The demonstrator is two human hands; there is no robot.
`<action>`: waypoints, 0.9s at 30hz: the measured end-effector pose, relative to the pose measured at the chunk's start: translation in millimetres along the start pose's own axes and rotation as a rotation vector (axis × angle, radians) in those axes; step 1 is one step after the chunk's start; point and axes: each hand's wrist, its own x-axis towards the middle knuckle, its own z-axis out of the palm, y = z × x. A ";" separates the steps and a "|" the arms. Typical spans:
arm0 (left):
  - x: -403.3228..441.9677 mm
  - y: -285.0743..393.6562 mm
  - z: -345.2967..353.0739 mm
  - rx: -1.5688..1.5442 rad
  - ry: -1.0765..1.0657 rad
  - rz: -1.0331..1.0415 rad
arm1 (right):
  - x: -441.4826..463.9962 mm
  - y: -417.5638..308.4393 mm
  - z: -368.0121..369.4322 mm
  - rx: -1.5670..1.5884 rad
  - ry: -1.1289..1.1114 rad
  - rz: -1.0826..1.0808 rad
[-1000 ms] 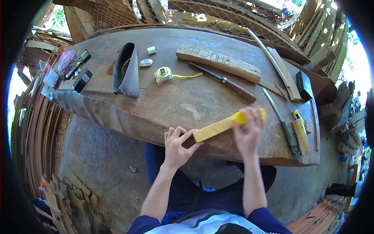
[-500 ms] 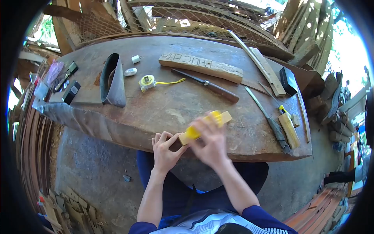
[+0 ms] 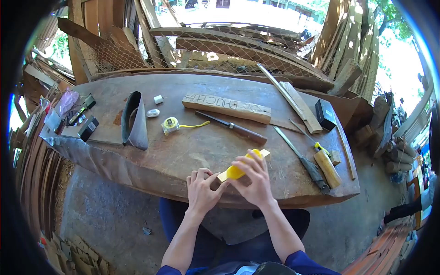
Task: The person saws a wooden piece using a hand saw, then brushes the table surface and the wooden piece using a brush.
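Observation:
A short pale wooden block [image 3: 266, 155] lies slantwise near the front edge of the table. My left hand [image 3: 201, 191] is at its near end, with thumb and fingertips closed on it. Over the block, my right hand [image 3: 255, 181] grips a bright yellow curved piece [image 3: 236, 172], which covers the block's middle; I cannot make out exactly what it is. Beyond my hands lies a file [image 3: 245, 133] with a brown wooden handle. A yellow tape measure [image 3: 170, 125] with its strap stretched out rests farther left.
Behind the file is a long wooden piece [image 3: 227, 108] with letters on it. To the right lie a saw [image 3: 311, 172], a wooden handle [image 3: 327, 168], wood strips [image 3: 302, 107] and a black box [image 3: 325, 114]. A curved grey sheet [image 3: 136, 123] stands at left. Wire mesh borders the back.
The view has tilted up, so the table sits lower in the picture. My right hand, blurred before, now looks sharp, with the yellow piece still on the block. My left hand keeps its hold.

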 end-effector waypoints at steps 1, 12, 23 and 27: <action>-0.4 -2.1 1.0 0.013 0.011 0.012 | 0.8 -0.6 7.5 -0.004 -0.013 -0.033; 35.0 -26.9 19.3 0.047 0.099 0.200 | 18.0 21.7 35.5 -0.052 0.039 -0.007; 31.5 -22.2 18.2 -0.017 0.081 0.154 | 30.8 42.4 12.5 -0.184 0.044 0.163; 31.8 -26.0 22.0 -0.001 0.098 0.162 | 13.0 -14.0 46.7 -0.069 -0.022 0.005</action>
